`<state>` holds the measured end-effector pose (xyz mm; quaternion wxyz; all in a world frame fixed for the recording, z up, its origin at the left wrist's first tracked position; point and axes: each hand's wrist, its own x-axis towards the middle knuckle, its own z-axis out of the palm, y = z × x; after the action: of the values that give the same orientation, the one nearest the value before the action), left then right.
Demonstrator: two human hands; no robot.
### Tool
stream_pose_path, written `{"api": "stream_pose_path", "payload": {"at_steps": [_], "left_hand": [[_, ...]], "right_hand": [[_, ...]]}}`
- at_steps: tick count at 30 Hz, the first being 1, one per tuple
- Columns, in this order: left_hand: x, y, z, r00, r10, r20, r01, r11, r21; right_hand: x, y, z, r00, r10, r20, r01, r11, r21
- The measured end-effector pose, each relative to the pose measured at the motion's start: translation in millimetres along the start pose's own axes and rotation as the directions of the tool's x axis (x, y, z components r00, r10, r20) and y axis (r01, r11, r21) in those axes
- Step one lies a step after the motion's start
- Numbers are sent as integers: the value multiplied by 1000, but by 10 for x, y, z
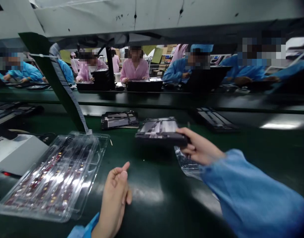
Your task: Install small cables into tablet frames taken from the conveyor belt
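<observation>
Your left hand [114, 193] is empty, fingers loosely curled over the bench [152, 191], while your right hand [201, 145] grips a dark stack [158, 127] by its right end, apparently lifted and not yet set down, similar stacks [120, 119] lying beyond, parts tray [43, 217] loaded.

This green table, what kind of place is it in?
Probably an electronics factory: workers in blue or pink coats, a clear tray of small parts, and a flat device in the right hand.

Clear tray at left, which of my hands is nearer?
Left. Your left hand is right of the tray, apart from it; your right hand is farther right, holding a flat dark item.
</observation>
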<state>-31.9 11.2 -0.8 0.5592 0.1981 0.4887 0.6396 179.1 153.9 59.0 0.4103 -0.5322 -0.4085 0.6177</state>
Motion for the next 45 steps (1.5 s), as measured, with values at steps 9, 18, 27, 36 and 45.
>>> {"api": "stream_pose_path", "payload": {"at_steps": [9, 18, 27, 36, 45], "left_hand": [[27, -20, -119, 991, -1, -133, 9, 998, 62], [242, 81, -578, 963, -269, 11, 232, 852, 468], [314, 13, -596, 986, 150, -73, -82, 817, 571], [318, -26, -570, 992, 77, -100, -31, 916, 399], [263, 23, -496, 986, 39, -163, 18, 944, 330]], "right_hand": [[-1023, 978, -178, 993, -76, 87, 82, 994, -69], [-935, 1161, -1150, 782, -210, -587, 416, 877, 241], [-839, 1343, -984, 871, -255, -419, 299, 954, 40], [-712, 1512, -1075, 739, -447, -503, 292, 887, -359], [-696, 1580, -1114, 711, -467, -525, 238, 863, -446]]}}
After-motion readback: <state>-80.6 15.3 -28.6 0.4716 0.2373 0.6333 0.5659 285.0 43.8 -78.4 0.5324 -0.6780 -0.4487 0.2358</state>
